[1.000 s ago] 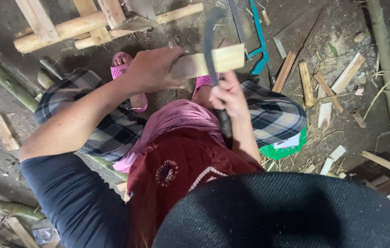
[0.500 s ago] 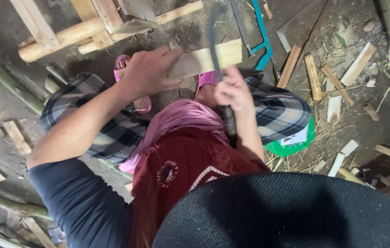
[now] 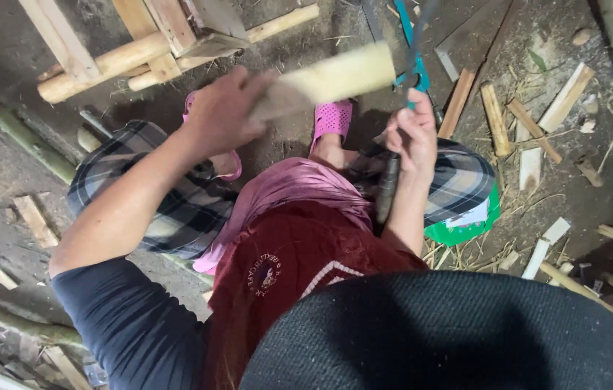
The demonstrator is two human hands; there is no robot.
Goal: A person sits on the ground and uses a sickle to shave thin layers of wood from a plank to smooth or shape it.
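The left hand (image 3: 223, 115) is closed around one end of a pale, flat piece of split wood (image 3: 335, 78), and it holds this piece almost level in front of the body, so the free end points toward the right hand (image 3: 413, 133). The right hand is clenched around the dark handle of a cutting tool (image 3: 387, 189); the handle runs down from the fist toward the lap, while the blade goes up from the fist and is blurred, so I cannot tell if it touches the wood. The end of the wood piece is just beside the right hand, a little above it. Under both hands there is the person's lap, with a pink cloth (image 3: 299, 191) over checked trousers (image 3: 176, 209), and between the hands, lower, a foot in a pink perforated sandal (image 3: 333, 117) stands on the dirt floor (image 3: 3, 166). Beyond the left hand lies a frame of round and squared wooden bars (image 3: 115, 58). Just beyond the right hand a saw with a teal frame (image 3: 409, 50) lies on the ground. To the outer side of the right hand many short offcuts of wood (image 3: 495, 108) are scattered, and a green plastic thing (image 3: 465, 231) shows under the right knee. A long bamboo pole (image 3: 10, 123) lies on the outer side of the left arm.
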